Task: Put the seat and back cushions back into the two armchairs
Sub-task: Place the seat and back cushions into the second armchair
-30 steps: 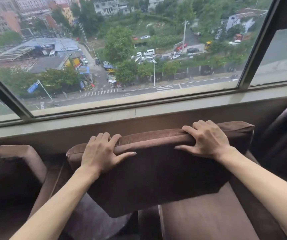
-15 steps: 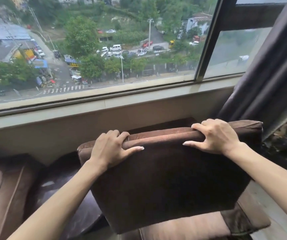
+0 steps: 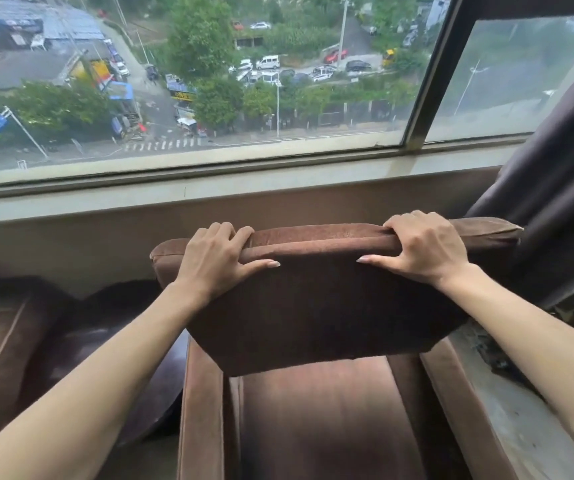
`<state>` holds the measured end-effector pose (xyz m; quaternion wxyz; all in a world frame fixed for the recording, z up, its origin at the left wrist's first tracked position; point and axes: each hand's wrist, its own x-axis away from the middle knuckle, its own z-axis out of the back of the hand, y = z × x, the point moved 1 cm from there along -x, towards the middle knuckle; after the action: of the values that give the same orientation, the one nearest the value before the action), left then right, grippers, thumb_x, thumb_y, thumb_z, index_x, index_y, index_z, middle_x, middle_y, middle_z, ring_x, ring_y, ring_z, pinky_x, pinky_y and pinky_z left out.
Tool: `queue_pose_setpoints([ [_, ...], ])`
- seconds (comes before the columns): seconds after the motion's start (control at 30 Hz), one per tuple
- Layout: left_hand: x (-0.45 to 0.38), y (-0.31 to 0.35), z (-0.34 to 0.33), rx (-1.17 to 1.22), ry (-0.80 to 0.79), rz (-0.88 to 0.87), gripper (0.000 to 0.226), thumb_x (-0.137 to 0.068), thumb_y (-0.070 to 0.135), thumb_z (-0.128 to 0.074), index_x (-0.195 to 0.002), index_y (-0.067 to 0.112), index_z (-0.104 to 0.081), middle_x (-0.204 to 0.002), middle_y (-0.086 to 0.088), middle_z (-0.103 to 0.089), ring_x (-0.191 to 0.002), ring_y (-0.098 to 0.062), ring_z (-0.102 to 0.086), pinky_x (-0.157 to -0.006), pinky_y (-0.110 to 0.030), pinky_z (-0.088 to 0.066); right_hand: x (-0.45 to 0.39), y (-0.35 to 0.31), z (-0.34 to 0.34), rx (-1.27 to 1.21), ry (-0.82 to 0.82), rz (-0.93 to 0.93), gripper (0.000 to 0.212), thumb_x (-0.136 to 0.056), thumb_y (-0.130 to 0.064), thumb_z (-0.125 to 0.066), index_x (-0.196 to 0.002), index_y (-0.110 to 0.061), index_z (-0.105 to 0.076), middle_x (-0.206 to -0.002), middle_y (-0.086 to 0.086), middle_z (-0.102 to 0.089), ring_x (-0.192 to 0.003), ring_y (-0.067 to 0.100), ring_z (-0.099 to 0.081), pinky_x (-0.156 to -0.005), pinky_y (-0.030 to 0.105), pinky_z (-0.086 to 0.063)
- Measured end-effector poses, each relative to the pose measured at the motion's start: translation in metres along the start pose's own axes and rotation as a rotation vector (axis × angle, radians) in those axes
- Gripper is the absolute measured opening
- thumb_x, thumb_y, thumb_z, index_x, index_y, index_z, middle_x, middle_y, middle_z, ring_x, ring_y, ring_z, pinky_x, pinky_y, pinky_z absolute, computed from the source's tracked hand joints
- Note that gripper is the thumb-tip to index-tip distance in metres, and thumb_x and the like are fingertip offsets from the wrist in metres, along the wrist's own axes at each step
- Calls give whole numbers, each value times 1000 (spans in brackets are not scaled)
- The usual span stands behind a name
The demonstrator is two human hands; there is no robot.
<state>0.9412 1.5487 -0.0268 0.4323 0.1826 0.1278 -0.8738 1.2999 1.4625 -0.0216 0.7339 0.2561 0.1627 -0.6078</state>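
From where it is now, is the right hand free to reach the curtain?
Probably not yet. The right hand grips the top edge of the brown cushion, as does the left hand, holding it above the armchair. The curtain hangs close by on the right with nothing between.

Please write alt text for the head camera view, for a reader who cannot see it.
Two hands, left hand and right hand, grip the top edge of a brown cushion held over a brown armchair below a window.
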Motion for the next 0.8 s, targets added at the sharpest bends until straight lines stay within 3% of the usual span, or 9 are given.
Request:
queue_pose_setpoints([
  [0.23,-33,5,-39,-49,25,17,87,-86,88,-33,-114,13,-67,-87,-14,-61,-79,-36,-58,-71,-47,-48,-8,33,-53,-48,6,-37,84,-82,-91,-46,-94,-10,-68,-83,11,-70,-75,34,-66,-72,45,-52],
  [0.5,-12,33,-125,-84,-33,-5,86,-87,87,-36,-117,11,-66,-91,-14,-60,-81,-34,-56,-76,-48,-47,65,36,-149,-95,-39,-108,83,-84,-89,-45,-92,-9,-65,-85,10,-68,-77,33,-63,-73,46,-49],
  [0.63,-29,63,-146,-105,-20,-33,85,-87,87,-35,-113,13,-66,-90,-14,-60,-81,-33,-55,-76,-47,-44,89,61,-164,-105,-39,-132,84,-85,-88,-43,-93,-8,-66,-85,11,-69,-77,34,-66,-71,46,-51],
  [0.8,-4,47,-161,-104,-25,38,83,-87,87,-38,-115,14,-66,-92,-13,-60,-83,-33,-54,-76,-47,-41,81,47,-179,-122,-22,-64,83,-86,-87,-45,-90,-7,-66,-81,10,-67,-73,34,-64,-68,47,-50],
])
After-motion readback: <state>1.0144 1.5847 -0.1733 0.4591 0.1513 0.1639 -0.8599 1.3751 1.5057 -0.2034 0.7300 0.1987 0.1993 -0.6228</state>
